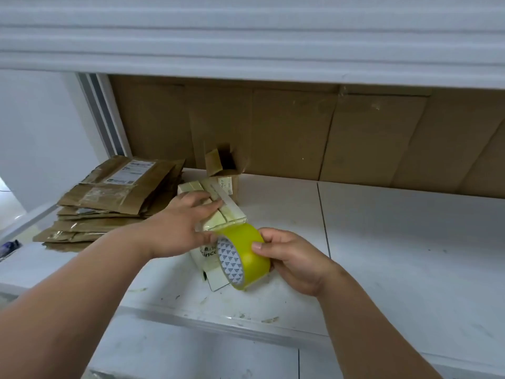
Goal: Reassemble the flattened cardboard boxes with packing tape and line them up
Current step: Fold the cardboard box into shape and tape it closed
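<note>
While the left hand (180,228) lies flat across the top of a small pale cardboard box (218,214), fingers spread and pressing on its taped flaps, the right hand (289,258) grips a roll of yellow packing tape (243,255) just in front of that box. The thumb sits on the roll's outer face and the other fingers wrap behind it, so this hand is closed on the roll. The roll is tilted, its white patterned core turned toward the left, and its upper edge touches the near end of the box, where a strip of tape runs along the top seam. The left thumb reaches down to the roll's rim, so the two hands are close together, almost meeting at the tape.

The box stands on a white table (396,242) marked with scuffs and smears; dark printed letters show on its near side, partly hidden by the roll. Behind it, touching or just beside its far end, stands a second small box (222,170) of brown cardboard with its top flaps open. To the left, a pile of flattened cardboard boxes (109,201) lies on the table, some bearing white shipping labels. Large brown cardboard sheets (300,132) line the wall behind the table, beneath a white ribbed shutter (246,31).
</note>
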Tool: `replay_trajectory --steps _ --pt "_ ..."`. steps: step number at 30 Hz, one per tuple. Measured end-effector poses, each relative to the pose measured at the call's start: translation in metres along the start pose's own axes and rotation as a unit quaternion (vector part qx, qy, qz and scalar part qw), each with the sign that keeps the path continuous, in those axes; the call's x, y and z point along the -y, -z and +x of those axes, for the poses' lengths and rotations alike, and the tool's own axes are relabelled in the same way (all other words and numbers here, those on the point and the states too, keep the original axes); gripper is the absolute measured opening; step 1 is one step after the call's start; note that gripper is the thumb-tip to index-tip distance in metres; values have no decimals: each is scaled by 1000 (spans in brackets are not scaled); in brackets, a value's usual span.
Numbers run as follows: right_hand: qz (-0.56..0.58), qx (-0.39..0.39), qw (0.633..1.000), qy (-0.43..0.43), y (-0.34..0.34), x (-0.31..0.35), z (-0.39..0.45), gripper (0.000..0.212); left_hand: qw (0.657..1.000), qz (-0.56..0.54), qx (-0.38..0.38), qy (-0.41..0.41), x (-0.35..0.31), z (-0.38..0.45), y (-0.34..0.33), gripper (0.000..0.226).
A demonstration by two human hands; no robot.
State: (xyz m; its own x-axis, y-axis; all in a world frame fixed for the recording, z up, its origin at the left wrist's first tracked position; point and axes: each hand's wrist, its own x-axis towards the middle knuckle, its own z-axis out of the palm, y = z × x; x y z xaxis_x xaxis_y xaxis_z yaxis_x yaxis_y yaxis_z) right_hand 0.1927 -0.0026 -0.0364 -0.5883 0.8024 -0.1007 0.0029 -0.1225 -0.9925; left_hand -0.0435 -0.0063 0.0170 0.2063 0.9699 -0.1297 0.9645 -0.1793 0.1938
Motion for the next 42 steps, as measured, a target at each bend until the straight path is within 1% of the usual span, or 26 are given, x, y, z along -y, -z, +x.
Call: replay_trajectory --steps 2,5,8,10,14,17,19,20,21,23,24,26,27,28,30,32,33,35,36,38,39,40,41,42 --pt "14 -3 1000 -5 -7 -10 2 28 999 -49 -4 -7 10 0 -3 78" --pt "14 -8 1000 -20 -13 -24 5 32 992 -126 2 19 18 -1 0 83" --pt "9 -3 1000 -23 -14 -27 5 30 992 -123 -7 9 20 -1 -2 76" --pt "-19 -3 999 -26 -15 -27 2 29 993 -119 -21 -1 20 0 -6 72" --pt "-50 -32 998 -22 -21 -37 -6 27 992 -118 -34 -21 14 2 -13 81" --pt "-90 -60 994 -29 -34 -48 -11 45 991 -123 -48 -24 20 0 -16 79" --pt "-74 -103 992 -19 -43 -52 -11 57 989 -130 -57 -26 25 3 -15 72" --pt "-55 -117 992 -13 -47 -51 -10 56 988 -134 -64 -30 26 4 -13 71" --pt "-40 -123 992 -3 -50 -49 -8 50 987 -138 -69 -36 27 4 -11 70" --pt "-29 -131 991 6 -51 -43 -4 30 983 -154 -83 -52 29 7 -11 65" --pt "-29 -134 991 1 -50 -40 -2 24 980 -166 -90 -57 32 7 -13 62" --pt "-42 -127 991 -22 -49 -41 2 24 974 -186 -122 -46 39 2 -23 58" --pt "-58 -114 991 -31 -51 -42 3 25 974 -167 -151 -37 40 0 -29 52" --pt "-69 -98 992 -35 -54 -44 4 23 974 -142 -174 -26 40 -2 -35 49" --pt "-70 -67 995 -35 -59 -51 7 13 970 -140 -200 13 35 -5 -42 52" --pt "-76 -43 996 -32 -59 -50 9 23 960 -146 -236 29 31 -8 -49 51" --pt "-93 -30 995 -34 -57 -49 9 30 957 -150 -248 31 27 -10 -52 55" --pt "-140 -18 989 -46 -51 -46 9 39 955 -171 -235 64 18 -16 -57 66" --pt "-153 -14 987 -54 -48 -45 9 39 955 -174 -222 91 12 -17 -59 69" --pt "-152 -1 986 -70 -36 -44 7 28 959 -158 -195 130 3 -17 -60 69" --pt "-150 1 986 -73 -29 -43 6 21 962 -152 -181 136 1 -17 -61 70" --pt "-150 -13 986 -67 -22 -39 6 18 964 -155 -171 136 -1 -17 -61 71" --pt "-164 -44 984 -54 -15 -35 9 18 963 -165 -162 138 -2 -17 -61 73" --pt "-197 -91 976 -38 -7 -32 12 25 961 -177 -156 141 -3 -18 -62 74"
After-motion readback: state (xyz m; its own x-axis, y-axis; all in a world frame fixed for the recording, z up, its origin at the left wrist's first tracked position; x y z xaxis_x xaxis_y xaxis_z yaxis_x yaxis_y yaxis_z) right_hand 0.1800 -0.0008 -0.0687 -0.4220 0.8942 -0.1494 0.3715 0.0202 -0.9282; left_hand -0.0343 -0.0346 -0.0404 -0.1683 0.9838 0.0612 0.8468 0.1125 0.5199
